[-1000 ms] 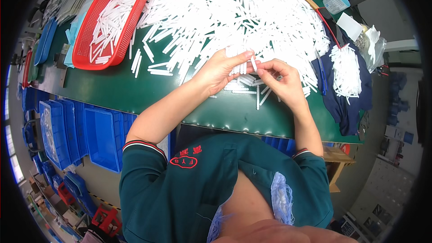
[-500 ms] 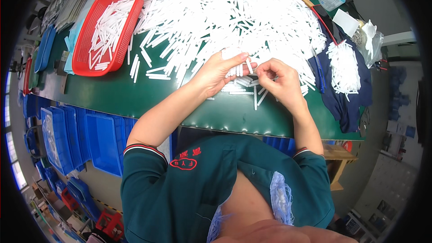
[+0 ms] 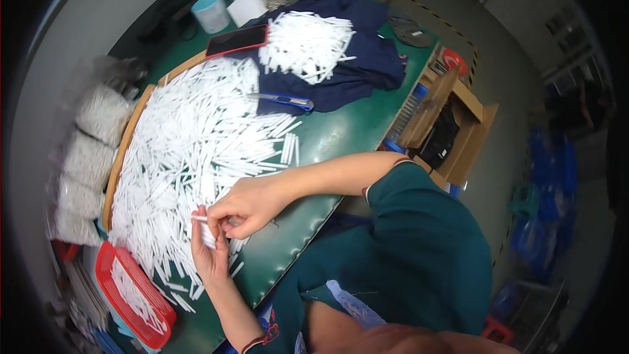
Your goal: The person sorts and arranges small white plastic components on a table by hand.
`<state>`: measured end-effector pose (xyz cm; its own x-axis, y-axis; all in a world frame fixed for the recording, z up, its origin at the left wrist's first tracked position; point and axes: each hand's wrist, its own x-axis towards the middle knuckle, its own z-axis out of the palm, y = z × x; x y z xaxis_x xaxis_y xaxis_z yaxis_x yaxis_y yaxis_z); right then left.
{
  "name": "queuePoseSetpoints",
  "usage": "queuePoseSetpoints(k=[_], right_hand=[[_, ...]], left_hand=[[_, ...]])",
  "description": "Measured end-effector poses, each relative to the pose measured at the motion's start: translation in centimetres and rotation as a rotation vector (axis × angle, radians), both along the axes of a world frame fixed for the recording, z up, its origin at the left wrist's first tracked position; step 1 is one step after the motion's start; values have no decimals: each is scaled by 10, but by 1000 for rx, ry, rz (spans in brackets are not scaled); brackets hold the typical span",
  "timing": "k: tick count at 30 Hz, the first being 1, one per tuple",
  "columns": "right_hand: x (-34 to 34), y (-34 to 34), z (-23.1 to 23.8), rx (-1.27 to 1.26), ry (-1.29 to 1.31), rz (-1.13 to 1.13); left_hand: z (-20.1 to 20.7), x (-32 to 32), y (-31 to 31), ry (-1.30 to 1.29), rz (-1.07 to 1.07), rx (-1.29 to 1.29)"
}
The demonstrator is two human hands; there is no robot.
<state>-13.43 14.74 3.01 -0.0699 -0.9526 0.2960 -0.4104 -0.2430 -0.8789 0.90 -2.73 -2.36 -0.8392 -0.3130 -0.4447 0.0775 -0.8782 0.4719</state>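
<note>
A wide heap of short white sticks (image 3: 177,137) covers much of the green tabletop. Several of these sticks lie in my left hand (image 3: 211,259), whose fingers curl around them at the heap's near edge. Right beside it, my right hand (image 3: 252,204) is closed in a pinch over the left fingers. One white stick (image 3: 199,217) lies crosswise there, its end at my right fingertips. My hands partly hide the bundle. Loose sticks lie on the table around both hands.
A red basket (image 3: 158,321) with white sticks stands at the near left. Farther off are a dark blue cloth (image 3: 367,59) bearing another stick pile (image 3: 308,42), a blue utility knife (image 3: 286,100), a red-edged phone (image 3: 237,40) and a cup (image 3: 211,12). A wooden strip (image 3: 126,137) borders the heap.
The view has swung to the right, so the table appears turned and the red basket sits lower left. My hands stay close together, the right one now over the left fingers.
</note>
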Motion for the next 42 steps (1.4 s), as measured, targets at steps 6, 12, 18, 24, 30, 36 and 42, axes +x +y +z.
queuePoseSetpoints(k=[6,12,18,24,30,36,42], right_hand=[[7,-20,-33,-604,450,-300],[11,-26,-41,-610,462,-307],[8,-35,-47,-755,541,-293],[13,-36,-46,-765,467,-251],[9,-33,-43,-722,486,-310],[6,-27,-49,-558,581,-406],[3,-31,-54,-292,486,-158]], left_hand=[[-5,12,-7,99,-160,133],[1,12,2,1,-84,253],[-7,15,-8,41,-53,255],[-9,15,-10,203,-201,294],[2,15,-6,156,-172,331],[4,11,4,90,-201,266],[-3,11,3,74,-236,294]])
